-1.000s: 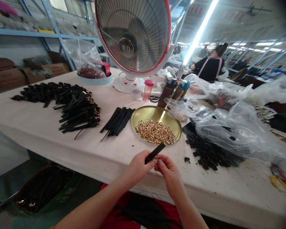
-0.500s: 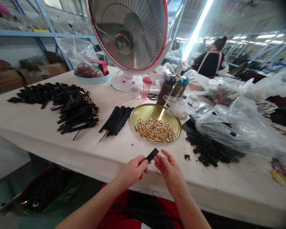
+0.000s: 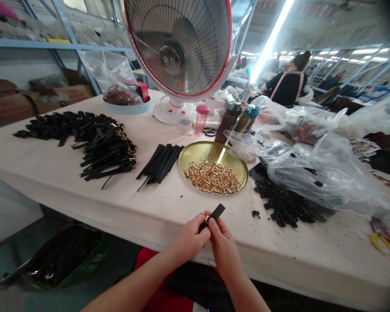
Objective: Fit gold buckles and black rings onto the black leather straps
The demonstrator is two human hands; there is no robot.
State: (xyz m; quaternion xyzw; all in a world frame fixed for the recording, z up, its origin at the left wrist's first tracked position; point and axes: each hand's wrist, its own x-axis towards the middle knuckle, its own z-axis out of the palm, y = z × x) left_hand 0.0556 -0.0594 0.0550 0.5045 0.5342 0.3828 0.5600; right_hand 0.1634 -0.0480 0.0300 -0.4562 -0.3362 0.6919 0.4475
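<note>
My left hand (image 3: 195,234) is closed on a black strap (image 3: 218,211), whose end sticks out up and to the right. On the strap sits a small gold metal buckle (image 3: 207,219), pinched by my right hand (image 3: 221,236). The two hands touch above the table's front edge. Just beyond them a round gold tray (image 3: 195,149) holds a heap of small gold metal pieces (image 3: 212,177). Left of the tray lies a bunch of loose black straps (image 3: 160,164). Farther left is a large pile of black straps with gold hardware (image 3: 107,149).
A fan-shaped heater (image 3: 178,47) stands behind the tray, near a pink-lidded cup (image 3: 201,120) and dark bottles (image 3: 228,122). Black rings (image 3: 284,208) and plastic bags (image 3: 325,169) lie right, with yellow-handled pliers (image 3: 383,245). A green bin (image 3: 81,273) is below left. A person (image 3: 287,86) is behind.
My right hand has moved left to meet my left hand. The gold buckle it held apart from the strap is now on the strap.
</note>
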